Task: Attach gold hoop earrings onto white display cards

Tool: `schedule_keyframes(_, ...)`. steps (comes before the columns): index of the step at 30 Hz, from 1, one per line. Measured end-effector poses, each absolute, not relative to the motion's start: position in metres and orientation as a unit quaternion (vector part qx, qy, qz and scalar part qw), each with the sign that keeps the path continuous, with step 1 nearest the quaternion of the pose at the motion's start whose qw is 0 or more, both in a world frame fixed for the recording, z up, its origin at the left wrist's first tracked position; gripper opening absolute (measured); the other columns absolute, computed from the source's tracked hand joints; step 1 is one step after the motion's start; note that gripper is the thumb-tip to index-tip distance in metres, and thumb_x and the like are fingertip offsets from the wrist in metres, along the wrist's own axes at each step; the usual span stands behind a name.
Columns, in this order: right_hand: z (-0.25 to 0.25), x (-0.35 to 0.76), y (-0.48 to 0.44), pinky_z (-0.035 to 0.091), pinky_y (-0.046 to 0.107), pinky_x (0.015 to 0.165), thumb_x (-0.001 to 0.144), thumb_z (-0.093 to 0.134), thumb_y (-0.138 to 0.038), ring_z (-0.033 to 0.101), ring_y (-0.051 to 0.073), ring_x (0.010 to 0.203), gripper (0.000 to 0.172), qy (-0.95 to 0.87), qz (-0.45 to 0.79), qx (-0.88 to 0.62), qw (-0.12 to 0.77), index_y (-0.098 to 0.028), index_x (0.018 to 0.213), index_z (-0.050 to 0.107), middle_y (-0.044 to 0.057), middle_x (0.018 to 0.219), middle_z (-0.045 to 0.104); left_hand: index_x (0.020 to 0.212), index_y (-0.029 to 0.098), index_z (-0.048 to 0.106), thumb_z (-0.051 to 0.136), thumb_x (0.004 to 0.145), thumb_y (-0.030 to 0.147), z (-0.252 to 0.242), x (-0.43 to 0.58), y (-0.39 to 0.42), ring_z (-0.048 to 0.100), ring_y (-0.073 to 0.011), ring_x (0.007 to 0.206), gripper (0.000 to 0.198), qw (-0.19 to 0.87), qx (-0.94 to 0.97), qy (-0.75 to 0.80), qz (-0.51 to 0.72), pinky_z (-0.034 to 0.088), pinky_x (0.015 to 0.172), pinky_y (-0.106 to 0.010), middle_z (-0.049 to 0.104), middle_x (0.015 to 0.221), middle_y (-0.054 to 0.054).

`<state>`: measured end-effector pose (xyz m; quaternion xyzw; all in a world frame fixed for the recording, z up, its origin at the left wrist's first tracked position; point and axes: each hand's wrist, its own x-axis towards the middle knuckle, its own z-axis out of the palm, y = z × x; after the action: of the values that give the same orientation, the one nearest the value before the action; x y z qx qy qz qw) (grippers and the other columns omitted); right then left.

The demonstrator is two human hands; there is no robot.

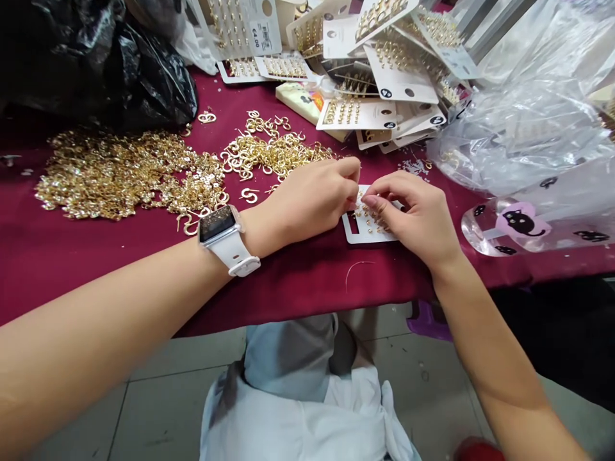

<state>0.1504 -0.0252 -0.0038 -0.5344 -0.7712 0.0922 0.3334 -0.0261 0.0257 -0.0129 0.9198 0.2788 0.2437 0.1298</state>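
Observation:
A white earring card [372,235] carrying rows of small gold studs lies flat on the table in front of me. My left hand [321,192], with a watch [217,224] on its wrist, has its fingers closed at the card's upper left edge. Over the right half of the card, my right hand [413,214] is closed with thumb and index finger pinched together near the studs. Whatever is between the fingertips of either hand is too small or hidden to make out. Loose gold earrings [269,153] are heaped just beyond my left hand.
A larger pile of gold pieces [120,173] lies at left, below a black plastic bag [106,64]. Filled earring cards [403,73] are stacked at the back. Clear plastic bags [523,134] and a cat-print pouch [538,221] lie at right on the dark red tablecloth [293,282].

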Motion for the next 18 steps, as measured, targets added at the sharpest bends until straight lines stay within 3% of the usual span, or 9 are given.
schedule_keyframes(18, -0.0052, 0.1506, -0.0252, 0.049, 0.032, 0.066, 0.081, 0.062, -0.024, 0.060, 0.018, 0.073, 0.007, -0.774, 0.073, -0.546, 0.313, -0.022, 0.075, 0.066, 0.003, 0.079, 0.067, 0.073, 0.017, 0.063, 0.047, 0.084, 0.029, -0.0156, -0.0264, 0.0289, 0.059, -0.0199, 0.089, 0.023, 0.155, 0.915, 0.273, 0.251, 0.047, 0.078, -0.034, 0.059, 0.089, -0.004)
